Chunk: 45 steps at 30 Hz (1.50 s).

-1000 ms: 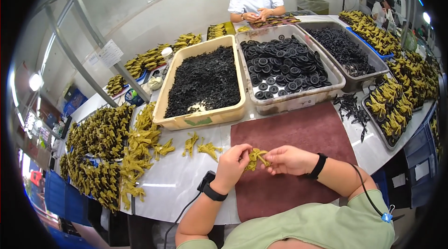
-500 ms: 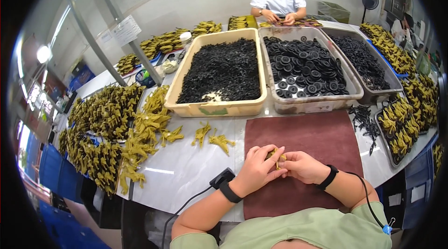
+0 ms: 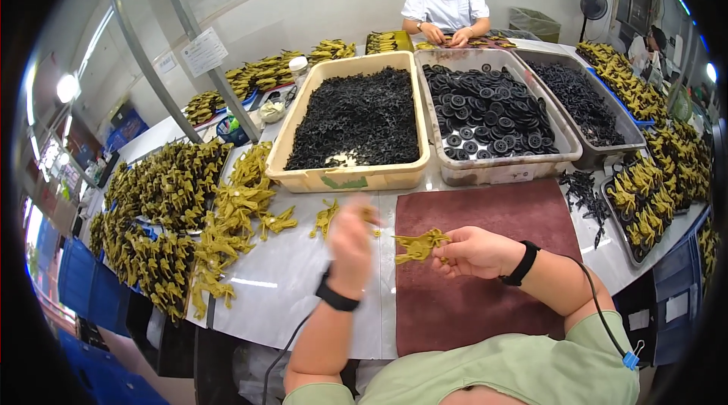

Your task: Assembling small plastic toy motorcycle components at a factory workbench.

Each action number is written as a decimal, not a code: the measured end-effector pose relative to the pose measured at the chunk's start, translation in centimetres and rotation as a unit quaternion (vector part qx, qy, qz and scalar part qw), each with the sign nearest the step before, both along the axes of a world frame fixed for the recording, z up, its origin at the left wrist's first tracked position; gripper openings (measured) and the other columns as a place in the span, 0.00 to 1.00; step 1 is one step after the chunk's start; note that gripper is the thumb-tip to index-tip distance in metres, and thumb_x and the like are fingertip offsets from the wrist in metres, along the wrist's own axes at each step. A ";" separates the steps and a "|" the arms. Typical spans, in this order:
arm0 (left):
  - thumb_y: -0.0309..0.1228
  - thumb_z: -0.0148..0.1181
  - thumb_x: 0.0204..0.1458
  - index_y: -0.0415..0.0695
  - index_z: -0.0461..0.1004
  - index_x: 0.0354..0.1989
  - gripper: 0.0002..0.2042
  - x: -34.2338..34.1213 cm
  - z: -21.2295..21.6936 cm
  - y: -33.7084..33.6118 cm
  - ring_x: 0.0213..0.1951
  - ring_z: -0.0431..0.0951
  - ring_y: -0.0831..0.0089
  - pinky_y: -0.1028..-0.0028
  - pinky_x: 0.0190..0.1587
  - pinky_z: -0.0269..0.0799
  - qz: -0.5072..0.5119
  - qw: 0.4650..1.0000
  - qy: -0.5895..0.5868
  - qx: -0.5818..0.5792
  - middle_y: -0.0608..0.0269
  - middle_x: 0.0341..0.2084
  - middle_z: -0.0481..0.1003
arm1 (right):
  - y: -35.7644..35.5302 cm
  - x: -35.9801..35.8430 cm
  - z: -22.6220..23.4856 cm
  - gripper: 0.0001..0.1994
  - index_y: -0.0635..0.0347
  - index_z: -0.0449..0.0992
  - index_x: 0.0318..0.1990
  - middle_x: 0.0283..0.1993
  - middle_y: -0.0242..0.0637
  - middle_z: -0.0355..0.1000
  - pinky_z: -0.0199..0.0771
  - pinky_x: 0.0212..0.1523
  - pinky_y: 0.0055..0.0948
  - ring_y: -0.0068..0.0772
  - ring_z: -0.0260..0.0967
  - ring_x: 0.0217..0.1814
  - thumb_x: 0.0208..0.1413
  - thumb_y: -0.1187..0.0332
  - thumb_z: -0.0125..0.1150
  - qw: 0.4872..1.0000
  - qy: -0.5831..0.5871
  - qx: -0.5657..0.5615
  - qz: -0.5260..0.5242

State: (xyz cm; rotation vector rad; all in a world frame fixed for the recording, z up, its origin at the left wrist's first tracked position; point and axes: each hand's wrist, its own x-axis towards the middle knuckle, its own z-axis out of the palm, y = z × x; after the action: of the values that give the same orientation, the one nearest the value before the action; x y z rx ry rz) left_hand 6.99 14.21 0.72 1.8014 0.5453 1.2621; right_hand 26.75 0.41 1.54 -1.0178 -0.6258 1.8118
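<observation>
My right hand (image 3: 478,251) pinches an olive-yellow molded plastic piece (image 3: 414,246) with thin, leg-like prongs. That piece is held over the brown cloth mat (image 3: 493,306), its far end pointing left. My left hand (image 3: 351,244) is lifted to the left of the mat and smeared by motion, so its fingers cannot be made out. It is nearest to a loose yellow piece (image 3: 324,218) on the white table, and partly hides another beside it. A dark band circles each wrist.
Beyond the mat stand a cream bin (image 3: 346,178) of small black parts, a clear bin (image 3: 509,171) of black wheels and a grey bin (image 3: 613,150) of black parts. Yellow pieces (image 3: 235,211) heap at left. A tray (image 3: 641,211) holds more at right. Opposite, a person (image 3: 446,7) works.
My hands have come apart. The left one moved left and up off the yellow piece; the right one keeps hold of it and now shows it more fully.
</observation>
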 end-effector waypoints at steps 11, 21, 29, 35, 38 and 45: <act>0.42 0.62 0.50 0.42 0.75 0.45 0.19 -1.3 -2.5 3.1 0.42 0.74 0.54 0.60 0.44 0.70 0.133 0.818 0.516 0.216 0.48 0.39 0.73 | 5.6 2.8 -3.2 0.10 0.72 0.68 0.46 0.33 0.42 0.76 0.79 0.30 0.25 0.29 0.76 0.31 0.62 0.72 0.53 0.945 -0.318 -0.038 -0.062; 0.28 0.52 0.53 0.48 0.74 0.46 0.13 -7.0 -4.8 11.0 0.46 0.72 0.59 0.56 0.45 0.69 0.356 0.749 0.508 0.233 0.60 0.46 0.72 | 1.1 2.2 -1.6 0.20 0.61 0.68 0.48 0.28 0.45 0.76 0.74 0.32 0.43 0.49 0.75 0.33 0.54 0.58 0.61 0.625 -0.755 0.184 -0.079; 0.25 0.55 0.50 0.46 0.69 0.54 0.20 -9.1 -3.3 12.0 0.44 0.75 0.55 0.59 0.45 0.72 0.312 0.761 0.547 0.158 0.54 0.43 0.72 | -0.3 1.2 -0.9 0.10 0.62 0.73 0.42 0.26 0.42 0.76 0.74 0.30 0.35 0.40 0.76 0.29 0.58 0.67 0.57 0.715 -0.643 0.246 -0.123; 0.15 0.64 0.43 0.42 0.61 0.57 0.30 -2.4 3.2 2.7 0.44 0.73 0.75 0.75 0.49 0.71 -0.135 0.990 -0.015 -0.033 0.59 0.43 0.70 | 0.4 1.2 -0.3 0.13 0.65 0.73 0.48 0.37 0.35 0.75 0.74 0.36 0.26 0.23 0.72 0.35 0.65 0.65 0.49 0.913 -0.354 0.172 -0.104; 0.16 0.63 0.43 0.42 0.60 0.56 0.30 0.1 2.4 -0.8 0.44 0.73 0.73 0.74 0.49 0.72 -0.305 0.947 -0.029 -0.098 0.57 0.45 0.70 | 0.0 1.1 0.0 0.16 0.66 0.70 0.52 0.46 0.36 0.72 0.72 0.46 0.27 0.25 0.69 0.44 0.66 0.63 0.48 0.994 0.002 0.103 -0.042; 0.32 0.71 0.41 0.39 0.66 0.57 0.32 1.6 2.0 -2.2 0.54 0.70 0.59 0.63 0.54 0.67 -0.086 0.938 0.221 0.252 0.52 0.54 0.67 | -1.9 2.0 -0.9 0.14 0.64 0.68 0.51 0.42 0.33 0.74 0.74 0.44 0.25 0.23 0.71 0.42 0.60 0.69 0.58 0.991 0.009 0.074 -0.109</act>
State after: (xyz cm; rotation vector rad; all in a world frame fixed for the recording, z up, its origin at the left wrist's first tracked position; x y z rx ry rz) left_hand 8.58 11.98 2.72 2.5355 0.3027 0.9254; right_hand 28.74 -1.49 0.61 -0.9304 -0.6043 1.5585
